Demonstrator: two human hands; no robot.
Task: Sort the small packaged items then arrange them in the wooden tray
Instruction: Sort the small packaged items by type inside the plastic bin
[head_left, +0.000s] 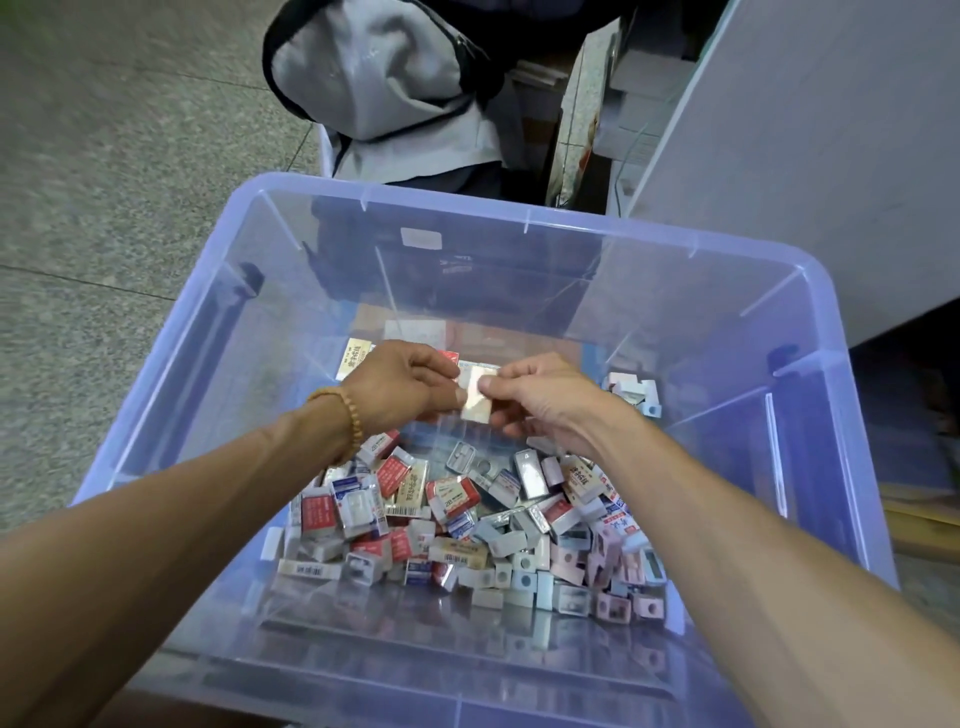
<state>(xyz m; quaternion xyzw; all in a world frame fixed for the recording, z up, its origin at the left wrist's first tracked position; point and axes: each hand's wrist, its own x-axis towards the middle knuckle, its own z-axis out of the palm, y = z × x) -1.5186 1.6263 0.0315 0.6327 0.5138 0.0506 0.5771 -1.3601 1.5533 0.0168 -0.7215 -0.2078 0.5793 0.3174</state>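
Here both hands' grip pinches one small packet above the heap.

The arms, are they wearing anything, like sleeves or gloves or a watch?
No sleeves or gloves: both forearms are bare as far as the picture shows. The left hand has a bracelet of round tan beads at its wrist. The right hand wears nothing.

"2B" legible on red-white packet.
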